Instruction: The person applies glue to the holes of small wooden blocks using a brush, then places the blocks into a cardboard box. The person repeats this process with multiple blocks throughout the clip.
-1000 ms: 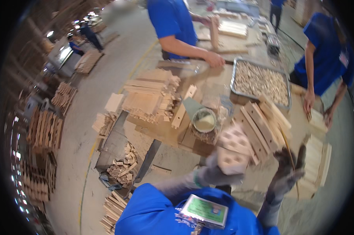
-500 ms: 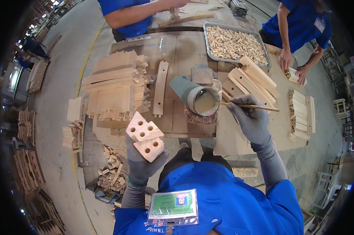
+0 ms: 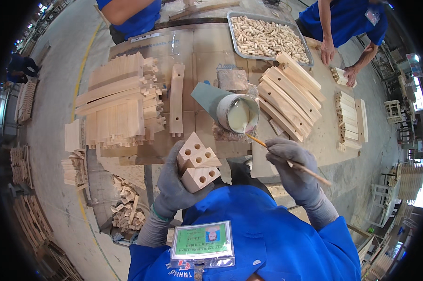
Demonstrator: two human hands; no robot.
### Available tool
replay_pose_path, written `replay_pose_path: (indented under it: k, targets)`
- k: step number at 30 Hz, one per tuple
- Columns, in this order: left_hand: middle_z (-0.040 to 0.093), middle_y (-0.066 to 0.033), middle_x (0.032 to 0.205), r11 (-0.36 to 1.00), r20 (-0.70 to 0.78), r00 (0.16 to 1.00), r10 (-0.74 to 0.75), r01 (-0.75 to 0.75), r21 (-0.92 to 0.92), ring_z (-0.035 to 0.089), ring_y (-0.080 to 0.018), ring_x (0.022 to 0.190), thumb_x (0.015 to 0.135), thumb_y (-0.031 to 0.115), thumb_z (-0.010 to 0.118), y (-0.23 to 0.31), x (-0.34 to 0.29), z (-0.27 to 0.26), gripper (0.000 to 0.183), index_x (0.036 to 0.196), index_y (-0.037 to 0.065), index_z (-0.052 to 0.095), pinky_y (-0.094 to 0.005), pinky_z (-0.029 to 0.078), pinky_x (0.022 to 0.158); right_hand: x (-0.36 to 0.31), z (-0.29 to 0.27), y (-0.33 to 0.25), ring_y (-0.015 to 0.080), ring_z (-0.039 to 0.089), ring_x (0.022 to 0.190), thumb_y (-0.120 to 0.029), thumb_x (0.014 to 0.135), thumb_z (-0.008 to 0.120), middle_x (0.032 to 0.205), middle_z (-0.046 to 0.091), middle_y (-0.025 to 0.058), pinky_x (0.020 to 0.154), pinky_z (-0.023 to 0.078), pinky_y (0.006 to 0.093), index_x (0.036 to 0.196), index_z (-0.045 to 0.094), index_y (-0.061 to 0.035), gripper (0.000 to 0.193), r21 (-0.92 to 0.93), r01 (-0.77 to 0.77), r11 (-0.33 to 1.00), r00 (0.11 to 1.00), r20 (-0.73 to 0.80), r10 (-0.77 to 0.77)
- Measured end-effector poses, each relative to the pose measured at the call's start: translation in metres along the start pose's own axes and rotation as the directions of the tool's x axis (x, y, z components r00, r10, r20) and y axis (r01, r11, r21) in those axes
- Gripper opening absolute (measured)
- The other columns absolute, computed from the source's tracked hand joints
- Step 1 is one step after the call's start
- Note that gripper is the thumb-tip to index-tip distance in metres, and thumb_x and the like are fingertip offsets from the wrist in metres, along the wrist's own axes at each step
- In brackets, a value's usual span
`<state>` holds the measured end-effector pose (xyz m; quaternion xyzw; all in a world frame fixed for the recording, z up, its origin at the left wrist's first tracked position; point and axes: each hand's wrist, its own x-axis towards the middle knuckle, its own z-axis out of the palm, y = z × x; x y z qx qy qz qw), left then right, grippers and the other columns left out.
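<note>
My left hand [image 3: 170, 187], in a grey glove, is closed around two pale wooden blocks [image 3: 200, 161] pressed together, their faces with several drilled holes turned upward. In my gloved right hand [image 3: 293, 168] is a thin wooden stick [image 3: 309, 172], slanting left so that its wet tip lies at the near rim of a cup [image 3: 224, 114]. Milky white liquid [image 3: 240, 116] stands in the cup, and some runs at the rim beside the tip. The cup has a flat grey-green piece at its left and rests on a rough block [image 3: 230, 134].
Left of the cup are stacked wooden slats [image 3: 115, 103] and one drilled slat [image 3: 176, 100]. To its right lie more drilled slats [image 3: 291, 103]. A metal tray [image 3: 231, 35] of dowels stands farther back. Co-workers' hands [image 3: 350, 75] handle a block at the right. Offcuts [image 3: 127, 206] lie below left.
The stick's tip has come from the cup's right rim to its near rim, as my right hand moved nearer me. My left hand with the blocks has shifted right. The whole view has shifted slightly.
</note>
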<state>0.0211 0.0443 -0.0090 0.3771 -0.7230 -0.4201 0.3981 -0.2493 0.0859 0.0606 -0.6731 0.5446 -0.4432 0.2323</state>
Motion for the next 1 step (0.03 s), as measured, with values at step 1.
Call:
replay_pose_path:
  k: [1]
  targets:
    - [0.054,-0.0202,0.123,1.000,0.008,1.000,0.025,-0.025,0.005,0.059,-0.0291,0.112,0.066,0.019,0.085,0.0000,0.0025,0.0013,0.098,0.141,-0.003,0.026,-0.0380,0.050,0.092,-0.0002,-0.0005,0.0002,0.0248,0.067,0.088,0.007,0.080,0.068,0.099,0.067,0.0181,0.074,0.055,0.0304,0.096,0.060,-0.0025,0.020,-0.005,-0.004,1.000,1.000,-0.001,0.004]
